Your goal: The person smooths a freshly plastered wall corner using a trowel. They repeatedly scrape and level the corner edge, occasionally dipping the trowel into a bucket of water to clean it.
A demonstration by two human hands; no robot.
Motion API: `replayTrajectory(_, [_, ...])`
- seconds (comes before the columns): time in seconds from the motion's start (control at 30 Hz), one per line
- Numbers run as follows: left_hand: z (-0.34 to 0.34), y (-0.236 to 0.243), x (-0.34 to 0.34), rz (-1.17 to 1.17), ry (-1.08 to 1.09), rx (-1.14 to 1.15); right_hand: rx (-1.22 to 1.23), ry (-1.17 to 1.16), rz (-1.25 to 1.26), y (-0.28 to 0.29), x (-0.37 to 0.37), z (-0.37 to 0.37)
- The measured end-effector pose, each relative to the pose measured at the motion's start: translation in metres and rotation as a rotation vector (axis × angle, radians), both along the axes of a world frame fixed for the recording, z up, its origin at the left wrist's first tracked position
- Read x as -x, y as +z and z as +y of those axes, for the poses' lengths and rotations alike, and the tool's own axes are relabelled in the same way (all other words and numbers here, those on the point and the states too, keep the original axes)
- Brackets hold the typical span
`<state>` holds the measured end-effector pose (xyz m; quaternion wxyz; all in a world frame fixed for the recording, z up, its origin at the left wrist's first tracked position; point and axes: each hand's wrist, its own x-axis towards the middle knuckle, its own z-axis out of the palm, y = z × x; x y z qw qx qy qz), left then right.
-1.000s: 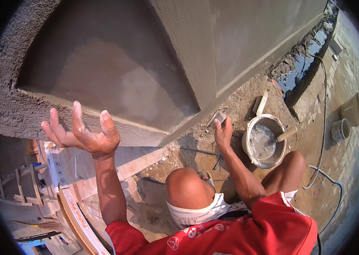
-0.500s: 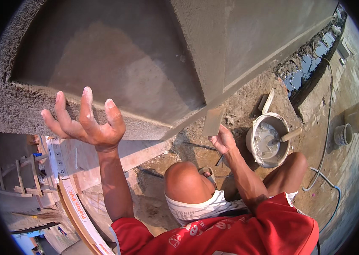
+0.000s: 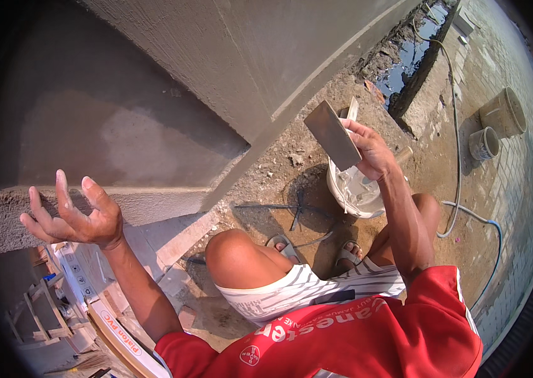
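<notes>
My left hand (image 3: 83, 217) is raised in front of the low ledge (image 3: 165, 205), fingers spread and whitish at the tips, with nothing in it. In my right hand (image 3: 373, 150) is a flat rectangular trowel (image 3: 332, 135), tilted, its broad grey face showing; my hand hides how its back is gripped. Beneath that hand stands a bucket (image 3: 338, 194) of pale grey wet mix, partly covered by my arm. A tool handle (image 3: 404, 155) sticks up from the bucket. The recessed wall panel (image 3: 77, 135) has smooth grey plaster with a lighter patch.
Two tubs, one larger (image 3: 503, 113) and one smaller (image 3: 484, 143), stand on the paving at right. A hose (image 3: 455, 126) runs across the ground. Beyond the wall's foot lies a ditch with water (image 3: 405, 66). A long carton (image 3: 112, 321) and wood pieces (image 3: 46, 309) are at lower left.
My right hand has lifted the trowel away from the wall's foot, up and right, over the bucket. The view has shifted, and my left hand stays spread and empty.
</notes>
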<state>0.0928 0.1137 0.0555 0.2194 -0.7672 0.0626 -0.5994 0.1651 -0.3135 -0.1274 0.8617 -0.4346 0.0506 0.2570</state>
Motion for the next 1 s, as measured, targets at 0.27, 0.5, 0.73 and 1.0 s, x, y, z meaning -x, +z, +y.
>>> replayTrajectory(0.27, [-0.002,0.011,0.004,-0.006,0.046,-0.128,0.559,-0.029,0.292,-0.058,0.035,-0.095])
replayTrajectory(0.5, [0.001,0.008,0.0,-0.005,0.022,-0.124,0.453,-0.225,0.558,-0.145,0.073,-0.074])
replayTrajectory(0.73, [0.011,0.008,-0.001,-0.053,0.021,-0.138,0.501,-0.233,0.639,-0.176,0.072,-0.053])
replayTrajectory(1.0, [0.013,0.008,0.0,-0.048,0.035,-0.139,0.555,-0.163,0.594,-0.195,0.074,-0.045])
